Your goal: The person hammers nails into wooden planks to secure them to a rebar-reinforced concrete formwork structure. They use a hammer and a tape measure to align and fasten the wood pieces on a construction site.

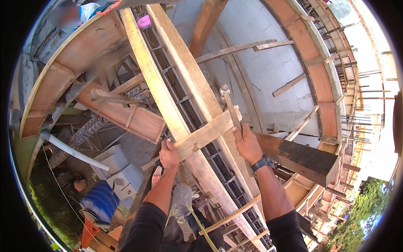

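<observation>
A short wooden board lies crosswise over a long timber beam form, spanning its two side boards. My left hand is closed at the board's left end, fingers curled about it. My right hand, wearing a dark wristwatch, is closed round the handle of a hammer. The hammer's head points away from me, just beyond the board's right end. Between the form's pale left side board and its right side board runs a cage of steel rebar.
A pink round object sits in the form's far end. A thick dark timber juts out on the right. Wooden braces cross the space below. Far down at left, a person in a blue striped shirt is beside white boxes. Another person is at upper left.
</observation>
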### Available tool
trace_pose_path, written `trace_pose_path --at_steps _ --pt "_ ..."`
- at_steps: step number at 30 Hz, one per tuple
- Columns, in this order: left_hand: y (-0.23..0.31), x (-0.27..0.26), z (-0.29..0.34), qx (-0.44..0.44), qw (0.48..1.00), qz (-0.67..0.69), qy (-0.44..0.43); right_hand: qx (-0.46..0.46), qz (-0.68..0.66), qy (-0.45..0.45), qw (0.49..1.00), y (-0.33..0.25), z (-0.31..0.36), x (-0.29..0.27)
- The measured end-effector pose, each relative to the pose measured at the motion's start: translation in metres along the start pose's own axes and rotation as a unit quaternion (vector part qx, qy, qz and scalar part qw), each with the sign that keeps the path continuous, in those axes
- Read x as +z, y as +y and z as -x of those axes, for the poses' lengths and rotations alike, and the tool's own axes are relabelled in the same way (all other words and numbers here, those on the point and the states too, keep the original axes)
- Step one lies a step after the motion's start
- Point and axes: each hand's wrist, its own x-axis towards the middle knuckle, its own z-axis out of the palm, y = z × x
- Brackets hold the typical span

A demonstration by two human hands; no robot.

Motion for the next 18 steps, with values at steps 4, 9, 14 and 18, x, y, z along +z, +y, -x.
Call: trace_pose_path --at_steps 4,9,14,18 --pt "0.005 0.005 -0.004 0.012 1.0 0.009 -0.008 0.0 0.05 0.019 0.999 0.039 0.001 0.012" --pt "0.004 -0.005 -0.002 0.002 1.0 0.007 -0.023 0.026 -0.156 0.051 0.986 -0.021 0.074 -0.009" --pt "-0.009 -0.064 -0.002 0.001 0.986 -0.104 -0.132 0.021 -0.215 0.047 0.975 -0.112 0.196 -0.104" --pt "0.022 -0.184 0.024 0.063 0.884 -0.339 -0.317 -0.112 -0.102 0.163 0.975 -0.154 0.242 -0.178"
